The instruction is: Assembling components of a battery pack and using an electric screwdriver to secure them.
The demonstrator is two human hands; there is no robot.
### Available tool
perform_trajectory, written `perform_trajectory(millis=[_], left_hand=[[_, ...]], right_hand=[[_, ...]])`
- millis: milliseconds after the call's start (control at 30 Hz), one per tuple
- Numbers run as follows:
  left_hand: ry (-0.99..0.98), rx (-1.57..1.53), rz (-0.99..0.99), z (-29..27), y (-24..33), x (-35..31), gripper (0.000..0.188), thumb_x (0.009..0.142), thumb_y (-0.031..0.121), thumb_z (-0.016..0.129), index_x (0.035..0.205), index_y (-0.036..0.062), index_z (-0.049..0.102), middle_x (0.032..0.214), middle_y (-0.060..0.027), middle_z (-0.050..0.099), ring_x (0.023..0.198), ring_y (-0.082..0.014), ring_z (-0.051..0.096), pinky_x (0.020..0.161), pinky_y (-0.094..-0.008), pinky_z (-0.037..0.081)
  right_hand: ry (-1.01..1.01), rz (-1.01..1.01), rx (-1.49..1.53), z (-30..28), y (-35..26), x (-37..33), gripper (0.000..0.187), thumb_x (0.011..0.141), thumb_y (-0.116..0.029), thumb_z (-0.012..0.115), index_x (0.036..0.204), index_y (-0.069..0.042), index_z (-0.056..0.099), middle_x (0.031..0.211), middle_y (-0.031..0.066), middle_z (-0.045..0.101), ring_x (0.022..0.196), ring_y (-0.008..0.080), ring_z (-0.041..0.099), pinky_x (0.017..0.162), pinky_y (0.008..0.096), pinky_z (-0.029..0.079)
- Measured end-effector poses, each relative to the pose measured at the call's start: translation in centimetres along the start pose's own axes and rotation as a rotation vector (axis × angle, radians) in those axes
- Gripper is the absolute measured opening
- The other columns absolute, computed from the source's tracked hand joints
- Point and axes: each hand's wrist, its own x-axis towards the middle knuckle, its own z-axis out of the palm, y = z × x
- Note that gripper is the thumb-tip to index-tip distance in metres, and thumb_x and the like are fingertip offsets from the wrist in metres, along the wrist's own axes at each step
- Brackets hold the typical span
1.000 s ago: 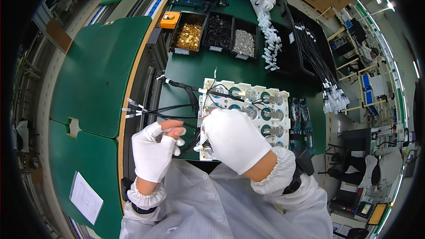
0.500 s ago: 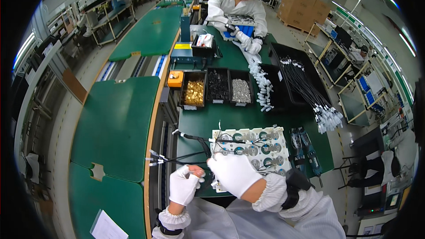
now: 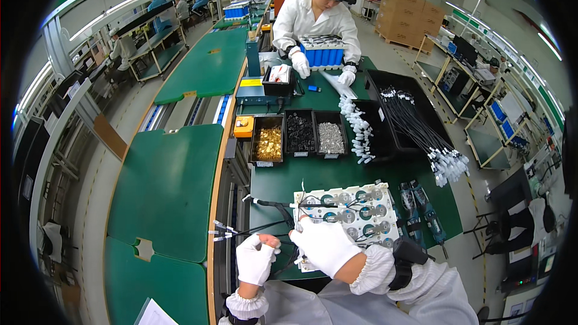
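A pale battery module point(image 3: 376, 212) with round silvery cell ends lies on the green table in front of me. Black cables point(image 3: 274, 204) run across its left side and past the table's left edge, ending in light connectors point(image 3: 224, 231). My right hand point(image 3: 325, 244), in a white glove, is closed over the module's left edge by these cables; its fingertips are tucked out of sight. Just left of it, my left hand point(image 3: 255, 260) is curled, thumb and fingers together, glove tips cut away. Whatever either hand pinches is hidden.
Beyond the module stand bins of brass-coloured parts point(image 3: 268, 143), black parts point(image 3: 300, 130) and silvery parts point(image 3: 330, 138). Cable bundles fill a black tray point(image 3: 391, 117). Two power screwdrivers point(image 3: 426, 213) lie right. A co-worker point(image 3: 316, 21) stands opposite behind a blue battery block point(image 3: 323, 55).
My view has tipped slightly upward, so the table sits lower in it. My hands keep nearly the same pose at the module. The co-worker's hands have moved apart on the table.
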Motion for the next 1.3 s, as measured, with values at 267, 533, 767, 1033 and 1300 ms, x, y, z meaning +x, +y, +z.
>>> perform_trajectory(millis=[267,533,767,1033,1300], left_hand=[[0.021,0.050,0.015,0.1,-0.8,0.2,0.014,0.091,0.013,0.075,0.091,-0.0013,0.073,0.077,-0.0053,0.071,0.062,-0.0078,0.062,0.054,-0.0205,0.046],[0.058,0.033,0.011,0.1,-0.7,0.6,0.015,0.088,0.013,0.077,0.091,-0.0013,0.073,0.072,-0.0044,0.069,0.058,-0.0065,0.057,0.052,-0.0209,0.044],[0.034,0.082,-0.013,-0.1,-1.0,0.3,0.019,0.089,0.016,0.079,0.094,-0.0013,0.074,0.074,-0.0038,0.070,0.060,-0.0068,0.058,0.054,-0.0217,0.044],[0.057,0.097,-0.011,-0.2,-0.3,0.3,0.022,0.090,0.020,0.078,0.096,-0.0010,0.075,0.076,-0.0025,0.071,0.062,-0.0058,0.059,0.056,-0.0210,0.045],[0.038,0.073,-0.029,-0.2,-0.8,-0.1,0.023,0.090,0.022,0.078,0.096,0.0000,0.076,0.075,-0.0024,0.070,0.061,-0.0052,0.058,0.056,-0.0206,0.044]], right_hand=[[0.025,-0.086,-0.128,-0.1,-0.1,0.5,0.024,0.081,-0.019,0.070,0.098,-0.004,0.064,0.119,0.0210,0.059,0.089,0.0294,0.067,0.069,0.0383,0.058],[0.095,-0.027,-0.034,1.8,0.5,0.4,0.025,0.090,-0.026,0.066,0.091,-0.001,0.068,0.116,0.0201,0.059,0.093,0.0285,0.064,0.067,0.0386,0.056],[0.083,-0.008,-0.074,2.0,0.3,1.0,0.038,0.093,-0.035,0.066,0.091,0.003,0.068,0.098,0.0157,0.062,0.090,0.0292,0.062,0.064,0.0398,0.051],[0.147,-0.068,0.019,0.3,1.2,0.1,0.027,0.092,-0.032,0.065,0.096,-0.005,0.066,0.096,0.0150,0.059,0.094,0.0314,0.062,0.073,0.0444,0.051],[-0.052,-0.130,-0.140,0.5,1.4,0.8,0.022,0.086,-0.028,0.067,0.096,-0.009,0.064,0.094,0.0092,0.061,0.088,0.0280,0.063,0.073,0.0424,0.049]])
